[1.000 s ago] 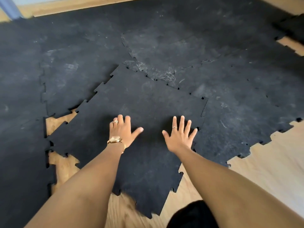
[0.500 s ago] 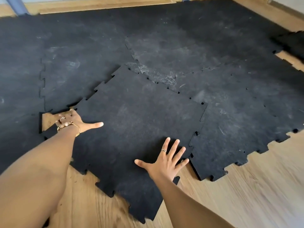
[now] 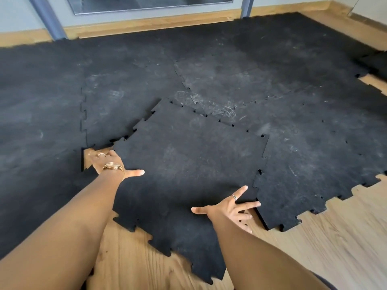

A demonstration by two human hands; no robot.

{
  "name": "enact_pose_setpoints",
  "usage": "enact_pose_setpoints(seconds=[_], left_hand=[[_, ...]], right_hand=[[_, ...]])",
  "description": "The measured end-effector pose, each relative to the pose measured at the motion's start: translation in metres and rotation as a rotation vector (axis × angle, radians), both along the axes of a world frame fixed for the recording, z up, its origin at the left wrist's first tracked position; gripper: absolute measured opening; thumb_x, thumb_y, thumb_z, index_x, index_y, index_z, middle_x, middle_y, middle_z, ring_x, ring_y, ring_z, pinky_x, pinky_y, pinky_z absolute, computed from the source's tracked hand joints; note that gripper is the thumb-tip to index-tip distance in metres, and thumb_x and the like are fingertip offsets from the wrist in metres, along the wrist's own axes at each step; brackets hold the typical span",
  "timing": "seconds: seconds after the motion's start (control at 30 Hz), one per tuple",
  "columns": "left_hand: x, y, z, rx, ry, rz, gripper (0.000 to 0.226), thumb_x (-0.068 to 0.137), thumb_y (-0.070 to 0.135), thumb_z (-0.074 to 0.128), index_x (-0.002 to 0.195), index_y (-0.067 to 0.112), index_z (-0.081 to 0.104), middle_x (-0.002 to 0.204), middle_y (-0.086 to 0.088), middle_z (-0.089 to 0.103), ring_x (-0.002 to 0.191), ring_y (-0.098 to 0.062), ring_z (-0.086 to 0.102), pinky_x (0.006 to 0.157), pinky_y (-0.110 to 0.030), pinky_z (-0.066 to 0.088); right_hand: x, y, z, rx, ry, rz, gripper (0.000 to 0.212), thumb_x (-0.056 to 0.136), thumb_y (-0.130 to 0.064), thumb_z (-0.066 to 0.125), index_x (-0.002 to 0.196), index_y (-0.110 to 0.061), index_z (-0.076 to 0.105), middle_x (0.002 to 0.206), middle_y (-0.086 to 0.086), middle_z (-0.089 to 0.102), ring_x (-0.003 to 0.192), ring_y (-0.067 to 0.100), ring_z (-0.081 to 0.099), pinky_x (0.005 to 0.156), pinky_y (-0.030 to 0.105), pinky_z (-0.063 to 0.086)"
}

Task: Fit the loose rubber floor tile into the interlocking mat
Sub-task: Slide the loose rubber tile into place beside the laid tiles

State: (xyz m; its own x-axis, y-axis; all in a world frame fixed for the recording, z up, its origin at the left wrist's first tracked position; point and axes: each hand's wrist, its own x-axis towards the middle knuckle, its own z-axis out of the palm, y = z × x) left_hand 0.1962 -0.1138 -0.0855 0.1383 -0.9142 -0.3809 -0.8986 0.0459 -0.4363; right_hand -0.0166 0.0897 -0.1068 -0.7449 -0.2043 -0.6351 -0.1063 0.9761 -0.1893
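The loose black rubber tile (image 3: 188, 174) lies skewed, its far corner overlapping the laid interlocking mat (image 3: 314, 153) and its near corner on bare wood. My left hand (image 3: 111, 164) sits on the tile's left corner, thumb spread across the top and fingers reaching into a small wood-floor gap (image 3: 88, 159). Whether those fingers hook the edge, I cannot tell. Fingers splayed, my right hand (image 3: 228, 208) rests at the tile's right edge, by the seam with the neighbouring mat tile; its lower fingers are over the wood.
Light wood floor (image 3: 324, 248) is exposed in front and to the right of the mat's toothed edge. A wooden skirting board (image 3: 157, 21) and a grey-blue frame post (image 3: 48, 17) bound the far side. Another black tile (image 3: 377, 63) lies apart at the far right.
Both hands left the middle of the tile and spread apart. The left went to the left corner, the right to the right edge, then slid further toward the seam.
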Motion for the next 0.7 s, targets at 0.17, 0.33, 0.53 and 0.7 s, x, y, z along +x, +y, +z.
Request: enact_pose_setpoints(seconds=[0.17,0.33,0.53,0.7], left_hand=[[0.025,0.031,-0.002,0.032,-0.027,0.049,0.141,0.046,0.103,0.030,0.145,0.003,0.029,0.140,-0.010,0.051,0.132,-0.029,0.046,0.114,-0.045,0.031],[0.044,0.063,-0.003,0.069,-0.008,0.108,0.135,0.047,0.103,0.034,0.142,0.006,0.034,0.135,-0.006,0.053,0.130,-0.031,0.046,0.106,-0.043,0.042],[0.061,0.088,-0.002,0.094,0.097,0.153,0.134,0.036,0.102,0.047,0.132,0.009,0.042,0.120,-0.005,0.060,0.116,-0.024,0.058,0.088,-0.036,0.055],[0.087,0.114,-0.004,0.083,0.280,0.136,0.112,0.042,0.094,0.059,0.118,0.013,0.047,0.106,-0.002,0.062,0.098,-0.022,0.063,0.071,-0.031,0.054]], right_hand=[[-0.010,0.006,0.010,-0.055,0.034,-0.092,0.168,0.047,-0.051,0.096,0.148,-0.026,-0.037,0.159,0.031,-0.018,0.134,0.044,0.040,0.112,0.060,0.030],[-0.016,0.011,0.005,-0.149,0.097,-0.233,0.146,0.053,-0.056,0.091,0.158,-0.027,-0.006,0.152,0.026,0.027,0.121,0.044,0.052,0.109,0.057,0.034],[-0.042,0.021,0.003,-0.270,0.142,-0.354,0.120,0.059,-0.049,0.086,0.154,-0.015,0.020,0.128,0.022,0.055,0.120,0.039,0.053,0.107,0.053,0.037],[-0.062,0.020,0.010,-0.328,0.082,-0.474,0.108,0.052,-0.077,0.077,0.128,-0.006,0.049,0.121,0.016,0.062,0.117,0.037,0.056,0.107,0.052,0.038]])
